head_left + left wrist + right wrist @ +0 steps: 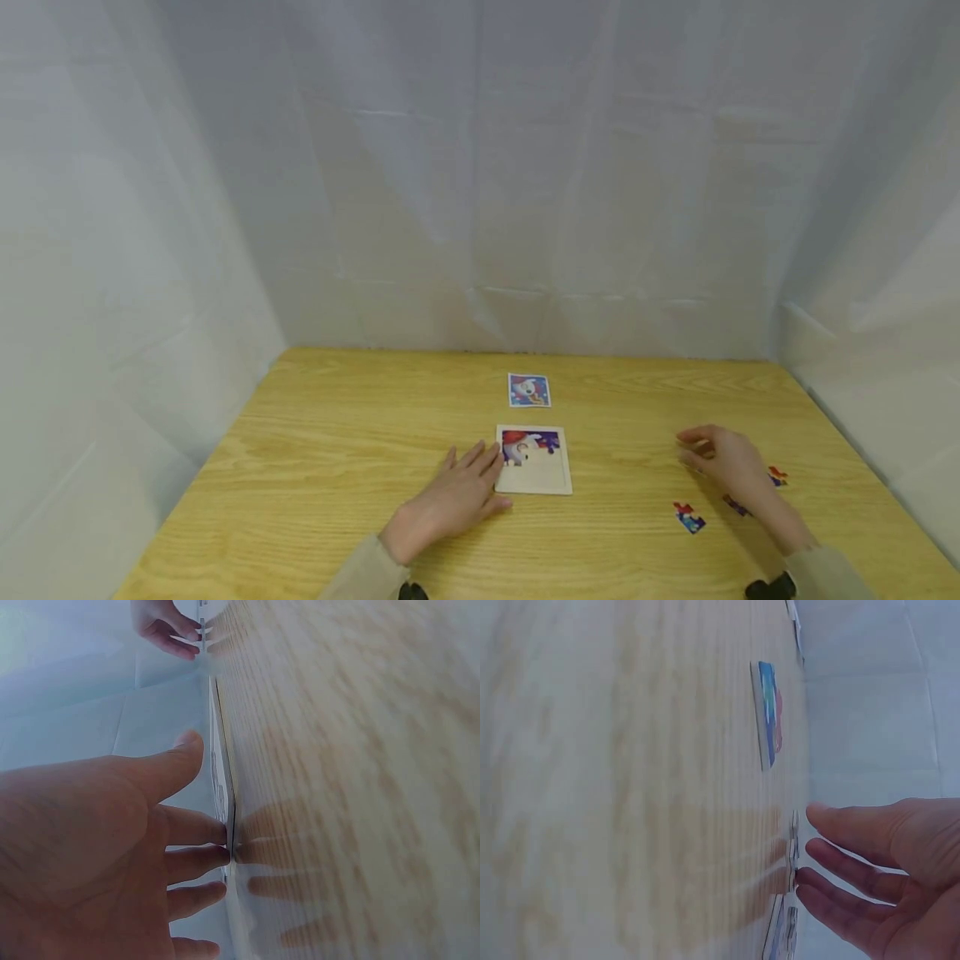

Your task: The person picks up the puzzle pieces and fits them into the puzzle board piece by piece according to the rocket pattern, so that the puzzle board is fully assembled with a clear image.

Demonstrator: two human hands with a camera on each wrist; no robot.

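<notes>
The left hand [450, 500] lies flat on the desk [322, 467], its straight fingers [199, 855] touching the left edge of the puzzle board [534, 462]; they hold nothing. Right of the puzzle board, well apart from it, the right hand [723, 458] hovers with relaxed, slightly bent fingers [840, 862] over loose puzzle pieces [688, 517], gripping none. Behind the puzzle board lies a small picture card [528, 390].

The right hand [723, 461] covers part of the loose puzzle pieces [777, 477] at the head view's lower right, both forearms run off its bottom edge, and the wrist views show the puzzle board [223, 796] only edge-on and blurred.
</notes>
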